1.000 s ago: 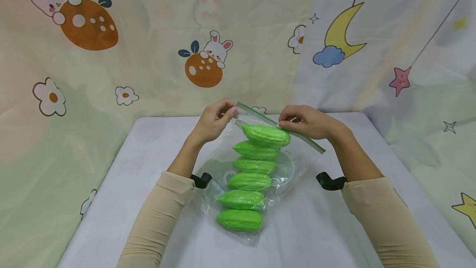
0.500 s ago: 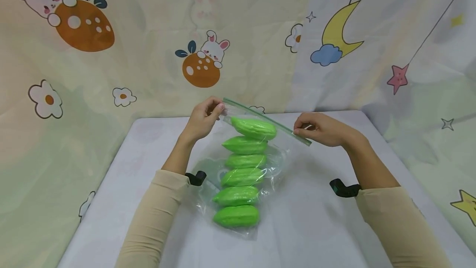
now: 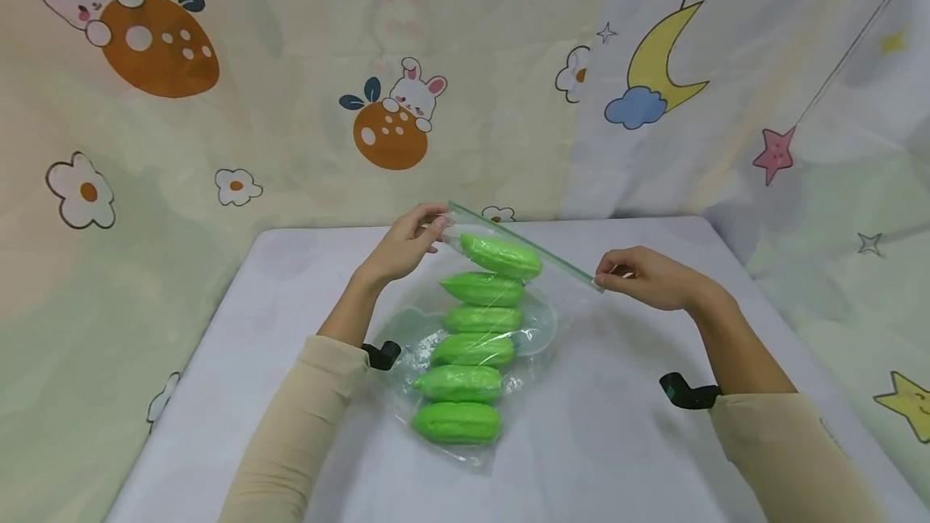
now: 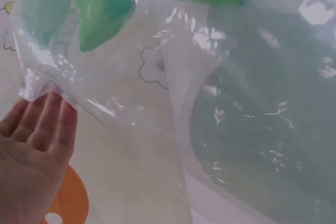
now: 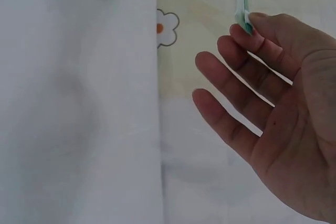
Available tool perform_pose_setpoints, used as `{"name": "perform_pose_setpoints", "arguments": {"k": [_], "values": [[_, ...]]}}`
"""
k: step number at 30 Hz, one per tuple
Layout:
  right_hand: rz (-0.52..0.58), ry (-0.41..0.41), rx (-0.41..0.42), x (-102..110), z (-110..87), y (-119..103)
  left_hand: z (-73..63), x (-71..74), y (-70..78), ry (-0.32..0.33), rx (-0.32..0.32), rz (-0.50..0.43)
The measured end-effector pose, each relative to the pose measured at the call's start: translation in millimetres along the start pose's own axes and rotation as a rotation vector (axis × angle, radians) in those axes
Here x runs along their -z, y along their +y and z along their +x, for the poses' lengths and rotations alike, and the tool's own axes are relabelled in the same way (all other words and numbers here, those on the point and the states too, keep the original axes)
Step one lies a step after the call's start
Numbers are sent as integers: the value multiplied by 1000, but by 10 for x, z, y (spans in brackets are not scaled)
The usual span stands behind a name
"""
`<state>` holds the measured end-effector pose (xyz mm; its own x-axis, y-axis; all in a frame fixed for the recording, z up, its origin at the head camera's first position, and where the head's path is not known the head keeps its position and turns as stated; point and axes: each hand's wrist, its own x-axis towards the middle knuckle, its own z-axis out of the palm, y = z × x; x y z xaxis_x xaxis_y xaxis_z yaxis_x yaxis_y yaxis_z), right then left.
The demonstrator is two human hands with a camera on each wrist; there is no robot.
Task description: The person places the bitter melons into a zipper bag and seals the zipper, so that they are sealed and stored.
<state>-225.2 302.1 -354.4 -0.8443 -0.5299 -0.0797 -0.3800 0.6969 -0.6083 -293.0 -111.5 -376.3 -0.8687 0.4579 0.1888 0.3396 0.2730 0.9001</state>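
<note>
A clear zip bag (image 3: pixel 475 457) hangs tilted over the table, with several bright green, ridged, pointed vegetables like bitter melons (image 3: pixel 456 424) stacked in a column inside it. Along its top runs a green zip strip (image 3: pixel 526 244), stretched straight and sloping down to the right. My left hand (image 3: pixel 403 250) pinches the bag's top left corner; in the left wrist view the fingers (image 4: pixel 64 124) lie behind the plastic edge. At the strip's other end, my right hand (image 3: pixel 650 277) pinches the tip between thumb and forefinger, the other fingers (image 5: pixel 226 121) loosely bent and spread.
A pale blue-green rounded shape (image 3: pixel 541 325) with a light rim shows under the bag on the white-covered table (image 3: pixel 603 442). Behind the table's far edge hangs a cartoon-printed cloth (image 3: pixel 291 103). Black wrist mounts (image 3: pixel 686 392) stick out inward from both sleeves.
My right hand has slid right and down along the zip strip to its end. The left hand moved left with the bag corner, then dipped slightly; the bag shifted left with it.
</note>
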Motion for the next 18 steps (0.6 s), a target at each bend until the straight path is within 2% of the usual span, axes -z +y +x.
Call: {"name": "perform_pose_setpoints", "arguments": {"k": [4,11,14,18], "values": [[-5,-1,-30,-99,76,98,-36,-12,-51,-48,38,-28],[51,-14,-71,-210,140,259,-102,1,-56,-60,25,-10],[49,-7,-104,-230,134,322,-124,13,-19,-63,26,38],[9,32,-103,-260,122,367,-163,34,-14,-72,40,139]]}}
